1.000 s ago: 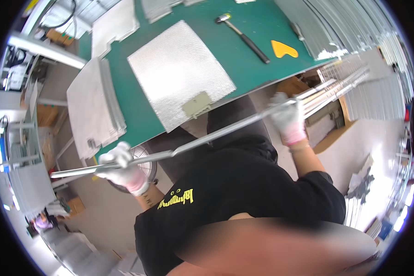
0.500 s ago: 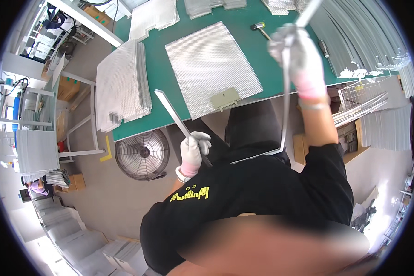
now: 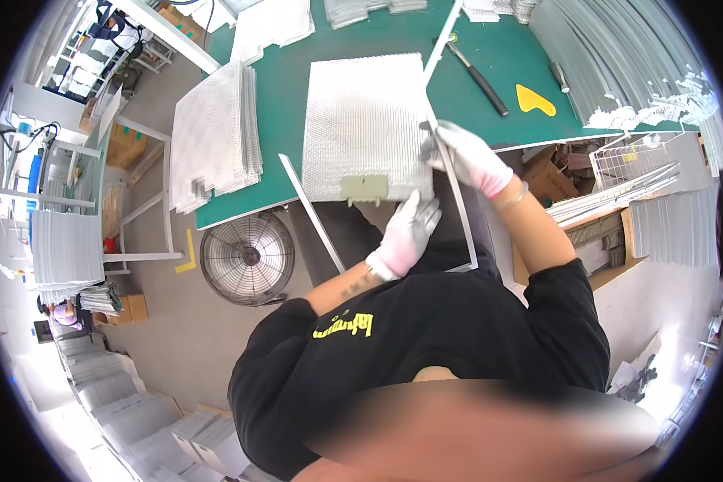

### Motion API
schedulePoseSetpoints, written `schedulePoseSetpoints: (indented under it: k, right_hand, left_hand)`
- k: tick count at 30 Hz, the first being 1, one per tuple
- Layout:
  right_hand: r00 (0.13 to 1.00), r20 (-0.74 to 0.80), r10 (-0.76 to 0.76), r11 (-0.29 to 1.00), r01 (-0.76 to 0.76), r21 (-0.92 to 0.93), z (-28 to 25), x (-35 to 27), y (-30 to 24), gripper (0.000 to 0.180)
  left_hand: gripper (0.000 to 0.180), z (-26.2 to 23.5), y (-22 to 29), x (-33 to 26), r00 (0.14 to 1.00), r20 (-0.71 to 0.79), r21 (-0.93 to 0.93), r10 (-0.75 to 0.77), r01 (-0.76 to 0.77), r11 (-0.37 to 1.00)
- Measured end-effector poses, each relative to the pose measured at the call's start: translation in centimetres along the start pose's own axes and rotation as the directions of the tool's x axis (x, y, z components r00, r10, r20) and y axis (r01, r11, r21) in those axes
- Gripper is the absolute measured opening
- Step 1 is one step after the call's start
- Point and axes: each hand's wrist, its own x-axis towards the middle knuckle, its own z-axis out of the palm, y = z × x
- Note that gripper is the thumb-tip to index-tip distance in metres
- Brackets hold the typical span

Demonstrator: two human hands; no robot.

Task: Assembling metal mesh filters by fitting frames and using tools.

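The mesh panel (image 3: 361, 120) lies flat, just left of and beyond the two hands, its longer axis running from near to far and its near right part reaching past the edge of the green worktop (image 3: 277, 120). The right hand (image 3: 464, 154) is the nearer to the panel's right side: its fingers are curled round a bent metal strip (image 3: 455, 183), which runs beside that side, touching or almost so at its far bend and swinging away rightward as it comes near the body. Past the bend, the strip slants far and right across the worktop. The left hand (image 3: 410, 231) is at the panel's near right corner, fingers together and slightly bent; whether it grips the corner or only touches it I cannot tell. A pale bar (image 3: 312, 210) slopes below the panel's near left corner; the arm and body hide whether it joins the strip. An olive-grey plate (image 3: 364, 188) sits on the panel's near edge. To the left, a band of green separates the panel from a stack of mesh sheets (image 3: 217, 136); to the right, a narrower one lies between strip and hammer (image 3: 480, 83), with a yellow scraper (image 3: 536, 100) farther right.
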Motion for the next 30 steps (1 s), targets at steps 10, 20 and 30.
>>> schedulePoseSetpoints:
  k: [10, 20, 30]
  right_hand:
    - [0.915, -0.158, -0.371, 0.872, 0.285, -0.399, 2.4, -6.8, 4.5, 0.061]
    - [0.959, -0.126, -0.255, 0.954, 0.229, -0.195, 3.6, -4.0, 3.5, 0.059]
    - [0.956, -0.199, -0.215, 0.935, 0.143, -0.325, 4.0, -3.8, 3.7, 0.061]
  left_hand:
    - [0.043, 5.3, 4.4, 6.6, 0.912, 0.41, -0.22, -0.023, 0.123, 0.968]
    - [0.027, 8.3, 6.8, 11.9, 0.965, 0.078, -0.177, 0.252, -0.236, 0.956]
    - [0.022, 6.7, 7.1, 13.8, 0.93, 0.146, -0.022, 0.336, -0.337, 0.941]
